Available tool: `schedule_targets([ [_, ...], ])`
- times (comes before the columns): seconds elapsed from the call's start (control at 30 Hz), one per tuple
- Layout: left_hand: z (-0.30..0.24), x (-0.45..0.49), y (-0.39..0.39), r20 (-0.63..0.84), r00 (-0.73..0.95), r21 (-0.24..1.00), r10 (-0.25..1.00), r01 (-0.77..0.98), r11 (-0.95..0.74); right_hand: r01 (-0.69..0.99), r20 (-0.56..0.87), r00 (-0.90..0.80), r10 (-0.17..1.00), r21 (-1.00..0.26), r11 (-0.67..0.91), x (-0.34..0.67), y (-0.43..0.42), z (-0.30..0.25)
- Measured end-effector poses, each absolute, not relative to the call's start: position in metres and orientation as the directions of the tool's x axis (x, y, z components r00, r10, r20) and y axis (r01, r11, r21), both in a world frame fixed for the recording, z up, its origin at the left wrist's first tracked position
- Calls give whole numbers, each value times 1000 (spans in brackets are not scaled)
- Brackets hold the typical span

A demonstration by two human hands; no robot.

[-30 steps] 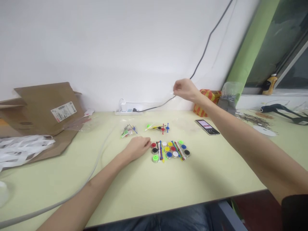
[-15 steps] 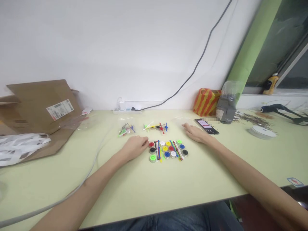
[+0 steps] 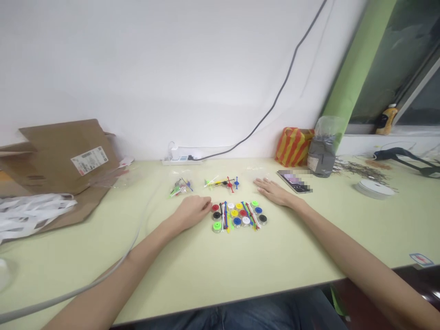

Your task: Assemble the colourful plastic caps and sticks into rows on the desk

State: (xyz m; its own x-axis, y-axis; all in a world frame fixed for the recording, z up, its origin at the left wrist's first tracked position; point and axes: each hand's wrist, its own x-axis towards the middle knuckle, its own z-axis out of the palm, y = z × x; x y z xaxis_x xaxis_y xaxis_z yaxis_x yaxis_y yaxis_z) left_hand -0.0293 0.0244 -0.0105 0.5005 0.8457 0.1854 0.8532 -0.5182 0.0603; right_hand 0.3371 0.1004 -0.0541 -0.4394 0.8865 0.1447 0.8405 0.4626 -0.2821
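On the table, rows of small round pieces [image 3: 237,222] with coloured tops and clear-looking bases lie with thin coloured plastic arrows [image 3: 225,216] between them. My left hand [image 3: 192,211] rests curled at the left side of this layout, fingertips close to a red round piece [image 3: 215,208]; nothing shows in its fingers. Behind the layout, to the right, my right hand [image 3: 271,190] lies flat with its fingers spread, near a clear plastic bag [image 3: 256,173]. Further back are a bagged bundle of similar pieces [image 3: 181,187] and a second group of arrows and round pieces [image 3: 225,182].
An open cardboard box [image 3: 68,160] and white strapping [image 3: 34,211] occupy the left. A grey cable [image 3: 132,240] crosses my left forearm. To the right are a phone [image 3: 294,181], a striped bag [image 3: 294,146], a grey bag [image 3: 321,156] and a white reel [image 3: 376,189]. A power strip [image 3: 182,158] sits against the wall.
My right hand has shifted slightly left and flattened, its fingers now spread on the table. My left hand stays curled in the same place. The view has turned slightly.
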Motion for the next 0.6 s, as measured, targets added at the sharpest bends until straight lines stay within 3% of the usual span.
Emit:
schedule_targets([
  [0.2,-8,-29,22,188,498,78,846,852,-518,852,272,-384,882,-262,452,335,98,-54],
  [0.37,-8,-28,22,187,498,64,847,854,-516,801,472,-440,764,-177,571,314,97,-41],
  [0.5,-9,-27,22,189,494,54,849,858,-511,717,392,-633,668,-31,697,281,102,-24],
  [0.6,-8,-27,20,192,494,52,848,858,-512,708,295,-677,674,13,706,258,109,-11],
])
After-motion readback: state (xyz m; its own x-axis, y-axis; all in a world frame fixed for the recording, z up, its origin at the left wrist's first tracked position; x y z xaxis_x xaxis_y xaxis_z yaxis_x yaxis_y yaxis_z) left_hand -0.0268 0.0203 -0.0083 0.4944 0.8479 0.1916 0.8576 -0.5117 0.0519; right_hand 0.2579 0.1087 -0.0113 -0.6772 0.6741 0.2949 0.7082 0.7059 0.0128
